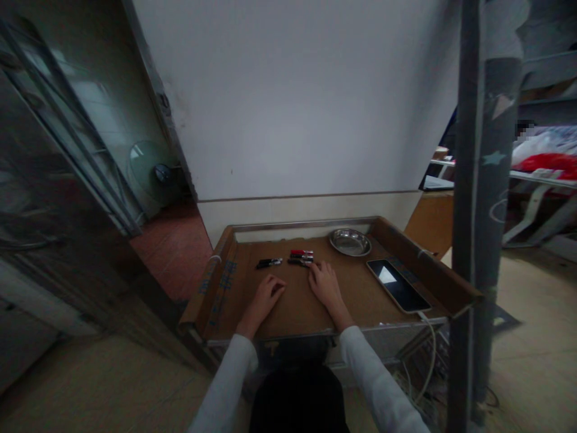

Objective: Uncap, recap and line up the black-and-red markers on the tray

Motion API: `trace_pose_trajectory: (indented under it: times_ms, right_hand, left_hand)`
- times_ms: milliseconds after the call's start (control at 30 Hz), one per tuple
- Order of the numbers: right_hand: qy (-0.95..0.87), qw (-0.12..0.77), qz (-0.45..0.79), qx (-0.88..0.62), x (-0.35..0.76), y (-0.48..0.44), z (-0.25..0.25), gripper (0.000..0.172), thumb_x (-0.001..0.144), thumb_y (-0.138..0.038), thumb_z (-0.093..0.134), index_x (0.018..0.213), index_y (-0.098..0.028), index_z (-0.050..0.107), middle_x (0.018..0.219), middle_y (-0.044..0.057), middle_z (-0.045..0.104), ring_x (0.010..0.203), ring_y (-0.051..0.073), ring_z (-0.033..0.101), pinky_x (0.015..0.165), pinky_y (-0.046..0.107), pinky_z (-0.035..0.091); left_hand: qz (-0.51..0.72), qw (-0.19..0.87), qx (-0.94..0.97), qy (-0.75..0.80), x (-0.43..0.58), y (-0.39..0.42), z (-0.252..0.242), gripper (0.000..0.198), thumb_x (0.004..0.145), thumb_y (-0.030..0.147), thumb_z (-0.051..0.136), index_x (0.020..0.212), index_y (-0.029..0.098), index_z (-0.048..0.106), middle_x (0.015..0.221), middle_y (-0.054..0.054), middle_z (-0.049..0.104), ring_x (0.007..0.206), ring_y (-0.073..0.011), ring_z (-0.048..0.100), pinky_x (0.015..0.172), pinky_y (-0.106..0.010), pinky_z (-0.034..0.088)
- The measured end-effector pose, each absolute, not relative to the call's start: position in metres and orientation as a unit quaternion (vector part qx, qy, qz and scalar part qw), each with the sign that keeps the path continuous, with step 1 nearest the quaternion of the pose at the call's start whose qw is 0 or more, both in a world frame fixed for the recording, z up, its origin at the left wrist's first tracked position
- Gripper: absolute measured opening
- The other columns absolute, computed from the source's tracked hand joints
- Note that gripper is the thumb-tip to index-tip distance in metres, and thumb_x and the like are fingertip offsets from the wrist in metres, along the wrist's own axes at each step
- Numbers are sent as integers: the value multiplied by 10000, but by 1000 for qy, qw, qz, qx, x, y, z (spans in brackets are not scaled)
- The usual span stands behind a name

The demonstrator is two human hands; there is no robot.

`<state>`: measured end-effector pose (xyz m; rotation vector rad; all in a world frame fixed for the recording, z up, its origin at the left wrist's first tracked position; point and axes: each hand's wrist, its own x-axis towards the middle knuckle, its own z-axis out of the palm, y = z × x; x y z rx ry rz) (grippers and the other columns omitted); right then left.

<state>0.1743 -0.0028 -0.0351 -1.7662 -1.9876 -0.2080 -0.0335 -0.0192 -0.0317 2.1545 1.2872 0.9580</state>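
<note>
My left hand (267,296) rests on the brown cardboard table surface (293,313), fingers loosely bent, a gap beside the thumb and nothing visible in it. Beyond it lies a small group of slim black and silver pen-like pieces (269,263). My right hand (325,285) lies palm down with its fingers stretched out. Its fingertips are at the right end of a dark pen-like piece (298,262); whether they press on it I cannot tell. Just behind that piece lie others side by side, with a red one (301,252) farthest back.
A round metal dish (350,242) stands at the back right. Nearer, a phone (399,286) lies with a white cable (433,343) hanging over the front edge. Raised cardboard sides (424,264) border the table. A grey post (482,180) rises at the right.
</note>
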Motion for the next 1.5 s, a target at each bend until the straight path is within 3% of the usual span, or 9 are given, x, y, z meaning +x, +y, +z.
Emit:
trace_pose_trajectory:
  times_ms: [233,933,1133,1400,1500]
  right_hand:
    - [-724,223,-69,-649,175,-2,-33,193,886,-250,433,1001,-200,580,1025,87,563,977,217,481,807,304,335]
    - [-742,257,-40,-618,178,6,-41,208,915,-191,369,991,-167,562,994,84,629,918,209,532,791,314,347]
    - [-760,278,-35,-586,179,5,-40,205,908,-168,374,974,-178,568,964,80,640,893,199,553,777,296,367]
    - [-780,284,-36,-557,180,2,-37,193,892,-187,440,1002,-204,597,978,64,652,898,195,558,772,294,373]
    - [-771,269,-44,-576,179,-2,-32,199,893,-205,452,1017,-220,606,995,58,652,910,196,553,777,295,363]
  left_hand:
    - [390,192,753,494,6,4,-47,89,838,171,507,830,181,595,904,-31,555,891,-162,555,857,-326,452]
    - [432,203,753,453,29,29,-40,96,843,133,501,847,179,585,901,-34,565,896,-167,559,862,-331,446]
    - [481,241,730,422,29,31,-41,190,814,101,509,980,186,549,873,-20,588,803,-143,578,789,-305,480]
    - [481,238,757,372,31,31,-42,187,836,110,449,971,188,552,941,-37,621,862,-144,602,817,-316,493]
    - [467,199,773,380,31,30,-43,250,848,95,402,1020,198,552,1006,-50,623,961,-155,589,893,-347,470]
